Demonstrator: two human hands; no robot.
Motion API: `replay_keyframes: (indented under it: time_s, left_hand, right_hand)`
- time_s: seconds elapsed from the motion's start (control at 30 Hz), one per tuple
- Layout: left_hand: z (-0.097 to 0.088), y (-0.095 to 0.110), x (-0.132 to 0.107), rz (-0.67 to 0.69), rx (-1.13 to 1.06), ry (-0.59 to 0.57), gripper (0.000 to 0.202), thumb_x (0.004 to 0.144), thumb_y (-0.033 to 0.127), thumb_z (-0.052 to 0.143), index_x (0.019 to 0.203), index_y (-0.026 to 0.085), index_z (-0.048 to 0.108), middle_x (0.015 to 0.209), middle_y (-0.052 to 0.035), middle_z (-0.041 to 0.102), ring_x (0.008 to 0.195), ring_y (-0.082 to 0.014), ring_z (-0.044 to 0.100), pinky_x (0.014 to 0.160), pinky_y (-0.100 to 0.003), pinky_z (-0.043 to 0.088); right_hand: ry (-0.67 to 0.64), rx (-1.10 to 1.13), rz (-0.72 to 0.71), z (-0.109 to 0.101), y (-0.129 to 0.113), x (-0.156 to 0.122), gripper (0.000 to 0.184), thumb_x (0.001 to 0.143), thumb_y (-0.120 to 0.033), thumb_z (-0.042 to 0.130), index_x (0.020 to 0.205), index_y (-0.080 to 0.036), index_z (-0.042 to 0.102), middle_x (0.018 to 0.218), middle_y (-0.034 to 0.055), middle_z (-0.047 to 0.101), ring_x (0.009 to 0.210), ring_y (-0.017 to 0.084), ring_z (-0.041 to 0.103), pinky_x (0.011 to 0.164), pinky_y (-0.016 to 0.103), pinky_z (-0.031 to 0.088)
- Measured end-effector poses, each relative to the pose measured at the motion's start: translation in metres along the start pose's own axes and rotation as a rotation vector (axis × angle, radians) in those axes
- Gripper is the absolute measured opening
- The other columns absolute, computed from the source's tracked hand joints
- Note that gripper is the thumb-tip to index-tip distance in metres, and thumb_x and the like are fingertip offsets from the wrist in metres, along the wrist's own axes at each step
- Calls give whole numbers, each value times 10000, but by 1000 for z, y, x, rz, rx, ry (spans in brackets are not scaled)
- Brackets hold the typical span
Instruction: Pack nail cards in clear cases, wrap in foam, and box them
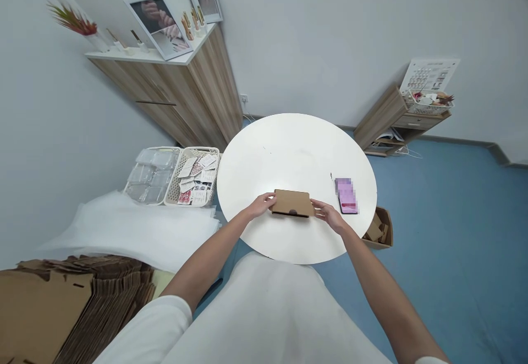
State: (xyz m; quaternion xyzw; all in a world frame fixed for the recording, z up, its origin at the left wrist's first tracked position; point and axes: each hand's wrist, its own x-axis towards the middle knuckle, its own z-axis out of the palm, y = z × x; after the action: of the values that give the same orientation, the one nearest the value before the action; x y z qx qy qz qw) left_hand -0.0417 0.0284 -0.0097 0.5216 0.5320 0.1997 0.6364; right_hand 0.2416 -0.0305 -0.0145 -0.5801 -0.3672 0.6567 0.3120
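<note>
Right hand (328, 215) at box (292, 203), phone (345, 195) blurred

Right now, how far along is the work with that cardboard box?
Done: one small cardboard box lies folded shut on the round table. In hand: the left hand and right hand grip its ends. Left: a stack of flat cardboard blanks sits unfolded beside the person.

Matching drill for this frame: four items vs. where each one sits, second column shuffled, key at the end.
1. small cardboard box
2. pink item
3. basket of cards
4. stack of flat cardboard

A. lower left corner of the view
B. on the round table, between left hand and right hand
C. on the table, right of the right hand
D. left of the table, beside a basket of clear packets

Pairs: 1-B, 2-C, 3-D, 4-A
</note>
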Motion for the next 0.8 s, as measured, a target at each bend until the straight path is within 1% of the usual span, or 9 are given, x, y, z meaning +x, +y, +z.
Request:
replay_keyframes:
  time_s: [0.07, 0.17, 0.27, 0.37, 0.5, 0.57, 0.63, 0.7, 0.8]
  left_hand:
    - [6, -9, 0, 3, 107, 10, 484, 668, 480, 570, 1072, 216, 543, 888, -59, 604, 812, -187, 557, 714, -278, 407]
    - [15, -21, -1, -50, 308, 64, 512, 689, 463, 535, 1134, 221, 464, 827, -27, 603, 793, -178, 566, 717, -288, 402]
    - [22, -29, -2, -162, 518, 148, 489, 710, 448, 491, 1146, 240, 413, 826, 2, 613, 846, -180, 564, 819, -350, 353]
    - [28, -35, -1, -234, 617, 175, 453, 715, 434, 469, 1120, 239, 410, 876, -2, 621, 898, -191, 554, 887, -417, 281]
    - [34, -39, -1, -230, 653, 242, 429, 705, 432, 479, 1080, 227, 440, 1009, -42, 595, 961, -214, 532, 907, -445, 241]
    - [34, -39, -3, -183, 670, 295, 430, 707, 426, 478, 1084, 222, 453, 1099, -64, 553, 1024, -226, 494, 904, -432, 253]
    - [33, -37, -6, -118, 676, 324, 424, 719, 401, 467, 1101, 219, 464, 1172, -74, 508, 1088, -232, 445, 900, -412, 272]
    - [30, -36, -11, -54, 659, 321, 411, 739, 347, 441, 1130, 221, 464, 1213, -70, 481, 1128, -228, 413, 906, -392, 282]
    - [24, -33, -17, 22, 612, 261, 420, 757, 260, 401, 1173, 231, 452, 1207, -43, 503, 1119, -209, 435, 924, -363, 284]
  right_hand:
    - [15, 10, 9, 3, 7, -1, 417, 732, -375, 370, 1076, -244, 565, 1088, 45, 578, 953, 179, 555, 817, 338, 422]
    - [165, -56, 17, 11, 22, 1, 454, 721, -470, 426, 1067, -201, 545, 915, 53, 615, 847, 175, 577, 756, 320, 432]
    - [331, -222, 22, 20, 39, 6, 501, 655, -446, 548, 1076, -178, 503, 758, 23, 601, 779, 173, 571, 717, 304, 423]
    - [397, -336, 56, 25, 52, 10, 488, 638, -412, 569, 1059, -176, 495, 702, 6, 582, 753, 174, 567, 689, 293, 420]
    - [394, -409, 82, 29, 56, 11, 447, 657, -412, 538, 1037, -180, 504, 763, 23, 598, 776, 173, 569, 718, 294, 418]
    - [399, -427, 61, 30, 53, 8, 442, 664, -419, 525, 1035, -180, 511, 876, 51, 603, 852, 182, 560, 759, 300, 413]
    - [422, -434, 14, 30, 50, 3, 441, 668, -410, 514, 1045, -180, 513, 1021, 78, 573, 956, 193, 528, 809, 307, 399]
    - [448, -426, -42, 30, 48, -3, 420, 681, -363, 492, 1060, -185, 511, 1110, 84, 536, 1020, 195, 496, 845, 311, 387]
    - [419, -397, -84, 30, 45, -10, 377, 701, -277, 432, 1061, -197, 513, 1100, 68, 550, 1008, 182, 505, 844, 314, 393]
